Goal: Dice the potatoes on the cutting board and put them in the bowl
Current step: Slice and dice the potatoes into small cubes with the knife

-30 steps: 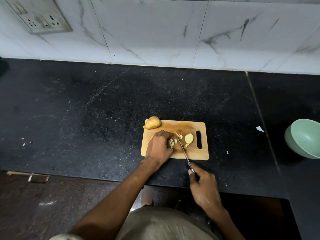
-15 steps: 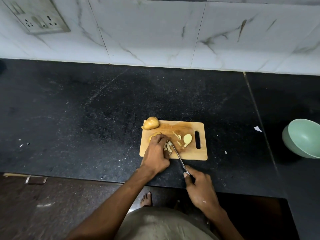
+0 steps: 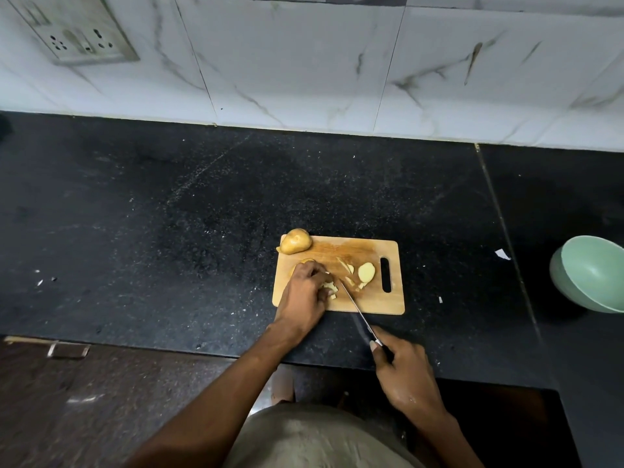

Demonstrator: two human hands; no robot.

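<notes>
A wooden cutting board [image 3: 374,300] lies on the black counter. A whole potato [image 3: 295,242] rests on its far left corner. My left hand [image 3: 304,295] presses down on a partly cut potato [image 3: 305,262], with small diced pieces [image 3: 331,288] at its fingertips. My right hand [image 3: 401,373] grips the handle of a knife [image 3: 356,305] whose blade tip touches the board just right of the diced pieces. A potato slice [image 3: 366,272] and thin strips [image 3: 346,266] lie near the board's handle slot. The green bowl [image 3: 594,275] sits tilted at the right edge.
A white marble-tiled wall with a socket plate [image 3: 79,37] runs behind the counter. Small white scraps [image 3: 502,254] lie on the counter between board and bowl. The counter's front edge runs just below the board, with a drawer handle [image 3: 67,350] at lower left.
My left hand has slid leftward along the potato, leaving diced pieces uncovered. The knife has followed to the left and my right hand has drawn back slightly toward me.
</notes>
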